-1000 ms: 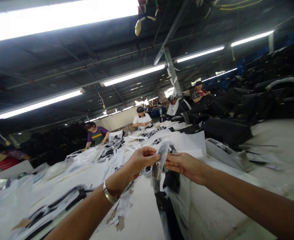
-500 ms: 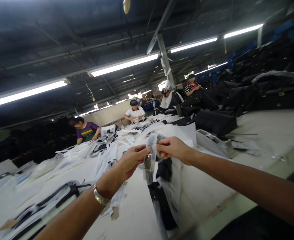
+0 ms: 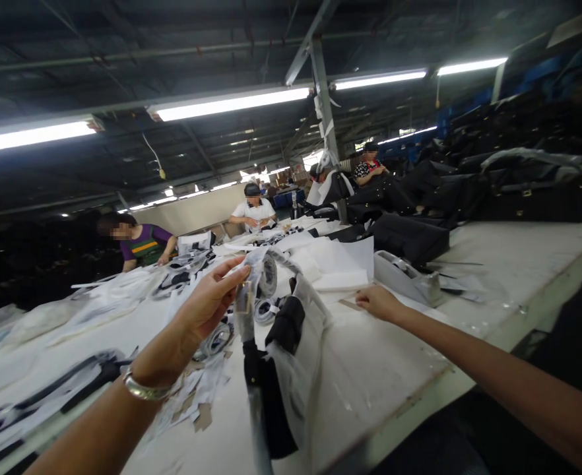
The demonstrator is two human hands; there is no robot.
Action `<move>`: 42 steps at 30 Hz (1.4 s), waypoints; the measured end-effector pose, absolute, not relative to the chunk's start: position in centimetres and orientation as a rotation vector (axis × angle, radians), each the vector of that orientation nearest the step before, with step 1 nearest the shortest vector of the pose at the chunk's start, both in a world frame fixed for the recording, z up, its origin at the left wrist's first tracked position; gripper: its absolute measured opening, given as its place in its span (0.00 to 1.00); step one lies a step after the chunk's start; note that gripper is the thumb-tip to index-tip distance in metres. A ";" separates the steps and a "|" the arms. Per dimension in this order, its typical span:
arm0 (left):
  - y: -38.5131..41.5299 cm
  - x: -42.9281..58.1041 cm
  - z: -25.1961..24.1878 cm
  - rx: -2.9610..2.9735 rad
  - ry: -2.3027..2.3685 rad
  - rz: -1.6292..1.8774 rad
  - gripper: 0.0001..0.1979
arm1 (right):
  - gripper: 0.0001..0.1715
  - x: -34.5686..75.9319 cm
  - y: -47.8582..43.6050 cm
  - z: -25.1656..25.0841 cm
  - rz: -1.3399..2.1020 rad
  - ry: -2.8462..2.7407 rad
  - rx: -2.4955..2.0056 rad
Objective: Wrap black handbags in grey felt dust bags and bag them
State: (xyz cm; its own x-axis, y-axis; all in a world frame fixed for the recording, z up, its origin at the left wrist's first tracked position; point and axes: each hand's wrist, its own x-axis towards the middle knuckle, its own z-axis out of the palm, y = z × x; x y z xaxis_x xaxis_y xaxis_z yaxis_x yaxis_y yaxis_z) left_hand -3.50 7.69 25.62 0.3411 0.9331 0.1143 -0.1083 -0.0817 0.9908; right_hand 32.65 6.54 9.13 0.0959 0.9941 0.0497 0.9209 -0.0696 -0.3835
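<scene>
My left hand (image 3: pixel 206 303) is raised over the table and pinches the top of a clear plastic bag (image 3: pixel 249 297) with a small metal piece inside. Below the bag hangs a black strap (image 3: pixel 266 389), partly wrapped in clear plastic, which lies on the white table (image 3: pixel 394 356). My right hand (image 3: pixel 377 302) has come off the bag and rests low on the table at a sheet of white paper (image 3: pixel 345 267); its fingers are curled, and I cannot make out anything in them. A metal bracelet (image 3: pixel 142 389) sits on my left wrist.
Several white and black straps (image 3: pixel 123 290) and paper scraps litter the table's left side. A grey tray (image 3: pixel 404 277) and black bags (image 3: pixel 410 241) lie to the right. Other people (image 3: pixel 140 241) work at the far end. The table's edge runs along the lower right.
My right hand has let go of the plastic bag and dropped right, down to the table. My left hand keeps the bag and has lifted slightly. The camera has tilted down and left.
</scene>
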 end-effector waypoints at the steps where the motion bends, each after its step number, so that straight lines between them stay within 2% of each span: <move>1: 7.5 -3.7 25.8 1.380 0.838 1.036 0.33 | 0.12 32.8 7.0 8.1 0.316 -1.880 -2.123; 5: 6.0 -4.4 25.6 1.462 0.909 0.903 0.36 | 0.16 32.7 9.4 5.6 0.330 -1.821 -2.318; 11: 4.4 -5.6 23.8 1.386 0.979 0.882 0.38 | 0.16 33.6 11.9 4.9 0.490 -1.773 -2.371; 17: 4.7 -6.0 22.9 1.338 1.018 0.968 0.36 | 0.09 34.6 10.1 6.2 0.264 -1.695 -2.048; 22: 4.4 -5.8 22.7 1.300 1.025 0.984 0.36 | 0.19 31.6 6.9 10.0 0.143 -1.628 -1.644; 25: 4.0 -5.6 22.7 1.300 1.004 0.976 0.35 | 0.22 27.6 4.2 12.9 0.429 -1.618 -1.367; 29: 3.4 -5.4 23.0 1.327 1.004 0.968 0.34 | 0.19 22.7 0.9 16.1 0.901 -1.601 -1.176; 34: 2.4 -4.9 23.6 1.384 0.949 0.913 0.31 | 0.14 19.3 0.1 17.8 1.001 -1.588 -1.088; 42: 1.0 -3.6 24.3 1.501 0.891 0.919 0.28 | 0.17 15.2 0.3 19.1 1.238 -1.371 -0.914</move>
State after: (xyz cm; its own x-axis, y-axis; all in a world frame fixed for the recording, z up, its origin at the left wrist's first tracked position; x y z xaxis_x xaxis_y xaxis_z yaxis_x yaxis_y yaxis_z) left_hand -3.61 0.99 24.35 0.4139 0.9070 0.0776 0.0494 -0.1075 0.9930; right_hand 15.22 0.35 19.06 -0.1819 0.9638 0.1950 -0.0963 0.1799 -0.9790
